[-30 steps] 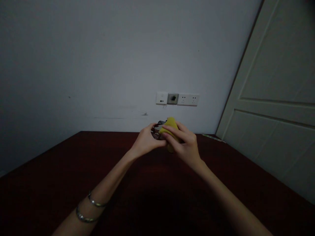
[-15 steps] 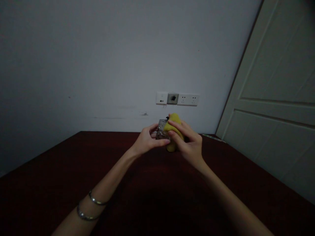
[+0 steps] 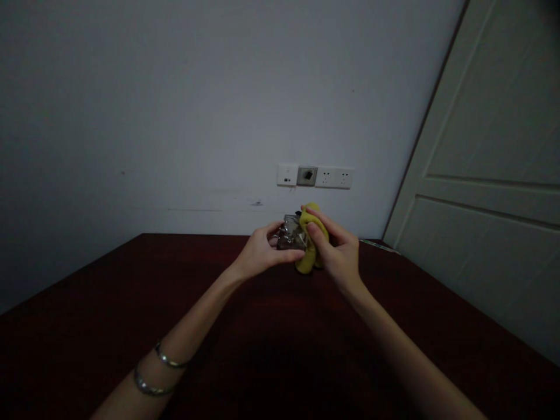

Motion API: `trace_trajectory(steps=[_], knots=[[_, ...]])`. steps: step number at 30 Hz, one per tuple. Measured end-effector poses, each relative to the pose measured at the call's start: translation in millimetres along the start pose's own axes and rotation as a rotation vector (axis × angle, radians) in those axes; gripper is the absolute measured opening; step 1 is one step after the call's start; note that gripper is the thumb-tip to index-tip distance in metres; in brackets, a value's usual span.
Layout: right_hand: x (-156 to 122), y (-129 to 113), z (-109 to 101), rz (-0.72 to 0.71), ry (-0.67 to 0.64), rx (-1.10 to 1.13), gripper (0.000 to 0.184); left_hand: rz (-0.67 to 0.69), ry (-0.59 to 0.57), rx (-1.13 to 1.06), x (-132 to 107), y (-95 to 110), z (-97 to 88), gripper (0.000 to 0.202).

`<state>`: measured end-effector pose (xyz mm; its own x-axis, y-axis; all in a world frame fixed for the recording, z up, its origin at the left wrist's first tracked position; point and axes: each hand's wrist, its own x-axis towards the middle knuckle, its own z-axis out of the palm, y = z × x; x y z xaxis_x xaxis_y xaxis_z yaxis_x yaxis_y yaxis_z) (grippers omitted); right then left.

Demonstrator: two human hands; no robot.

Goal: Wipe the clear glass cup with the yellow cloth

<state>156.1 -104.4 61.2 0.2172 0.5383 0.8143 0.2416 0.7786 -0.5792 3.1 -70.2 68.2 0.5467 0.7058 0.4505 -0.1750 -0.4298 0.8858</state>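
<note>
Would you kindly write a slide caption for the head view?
Left hand holding a clear container, right hand holding a yellow cloth against it.

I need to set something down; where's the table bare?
Bare tabletop shows left of the left forearm, and between the right forearm and the door. It's crowded around the left hand, right hand, transparent object and yellow cloth; a flat strip lies at the far right corner.

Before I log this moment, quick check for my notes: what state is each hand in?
Left hand: closed, holding a small transparent object.
Right hand: closed, holding a bunched yellow cloth.
</note>
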Motion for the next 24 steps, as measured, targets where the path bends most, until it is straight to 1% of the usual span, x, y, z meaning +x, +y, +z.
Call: trace_trajectory(steps=[2,3,5,7,8,10,12,14,17,19,21,22,23,24], knots=[[1,2,1,0.089,0.027,0.038,0.031,-0.005,-0.011,-0.016,0,-1,-0.5,0.061],[1,3,0,0.110,0.028,0.053,0.032,-0.007,-0.012,-0.022,0,-1,-0.7,0.060],[0,3,-2,0.092,-0.001,0.077,0.036,-0.006,-0.003,-0.032,1,-1,-1.1,0.059],[-2,3,-5,-0.008,-0.095,0.077,0.045,0.004,0.011,-0.039,2,0,-1.5,0.056],[-4,3,-6,-0.078,-0.153,0.057,0.053,0.011,0.018,-0.043,2,0,-1.8,0.054],[-6,4,-9,-0.213,-0.244,-0.035,0.076,0.015,0.019,-0.050,3,1,-2.2,0.051],[-7,5,-9,-0.307,-0.278,-0.159,0.092,-0.004,0.002,-0.052,3,1,-2.6,0.049],[-7,6,-8,-0.338,-0.280,-0.243,0.093,-0.030,-0.019,-0.036,3,1,-3.3,0.047],[-8,7,-7,-0.300,-0.273,-0.238,0.086,-0.044,-0.048,0.002,4,0,-6.4,0.047],[-8,8,-7,-0.245,-0.259,-0.188,0.083,-0.037,-0.111,0.021,4,0,-10.3,0.052],[-7,10,-6,-0.166,-0.222,-0.112,0.082,-0.037,-0.218,0.035,4,1,-14.9,0.062],[-7,10,-6,-0.113,-0.200,-0.067,0.082,-0.037,-0.253,0.058,3,2,-17.0,0.068],[-6,11,-6,-0.054,-0.181,-0.021,0.082,-0.035,-0.260,0.106,2,2,-18.8,0.076],[-5,12,-5,0.007,-0.165,0.022,0.082,-0.026,-0.233,0.181,2,3,-20.0,0.086]])
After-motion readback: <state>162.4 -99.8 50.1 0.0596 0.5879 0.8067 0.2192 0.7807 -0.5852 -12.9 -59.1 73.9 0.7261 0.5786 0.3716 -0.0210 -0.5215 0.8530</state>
